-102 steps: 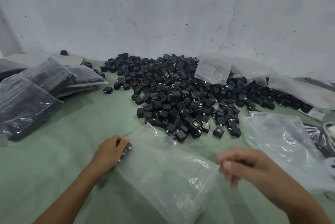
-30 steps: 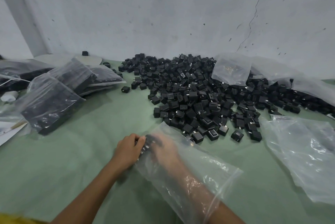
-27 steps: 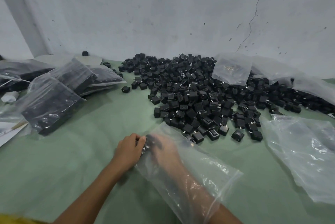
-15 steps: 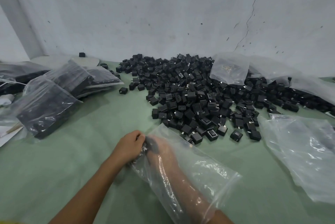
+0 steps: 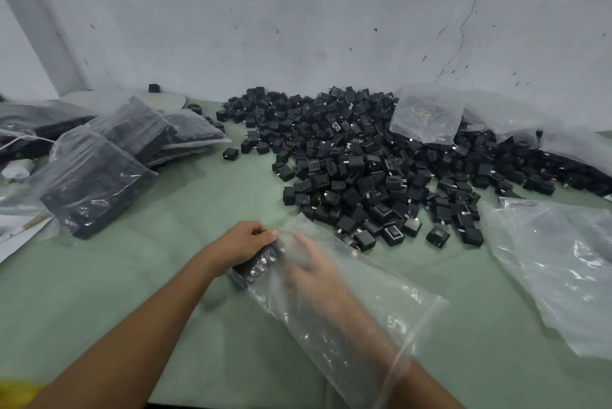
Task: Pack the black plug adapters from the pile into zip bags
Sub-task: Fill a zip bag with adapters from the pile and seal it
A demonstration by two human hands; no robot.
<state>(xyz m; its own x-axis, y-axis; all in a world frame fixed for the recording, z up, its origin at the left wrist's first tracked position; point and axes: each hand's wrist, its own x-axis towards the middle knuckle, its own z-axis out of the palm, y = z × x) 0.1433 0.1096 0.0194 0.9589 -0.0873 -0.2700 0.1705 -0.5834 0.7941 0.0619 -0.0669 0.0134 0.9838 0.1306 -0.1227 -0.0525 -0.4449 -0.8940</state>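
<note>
Plug adapters (image 5: 256,264) now sit in the closed corner of the zip bag (image 5: 381,306), with the left hand (image 5: 246,243) gripping them through the plastic. Right hand (image 5: 309,268) has gone inside the bag; it's blurred, so I can't read its grip. Loading underway.

Left hand (image 5: 243,243) grips, right hand (image 5: 308,263) sits inside the zip bag (image 5: 397,302).
The bare left forearm (image 5: 149,319) reaches in from the near left. Its hand lies knuckles up, fingers curled down over the bag's far end. The right forearm (image 5: 424,385) comes from the near right, and its hand is sheathed in clear film just right of the left hand. It is too blurred to show how the fingers lie.
</note>
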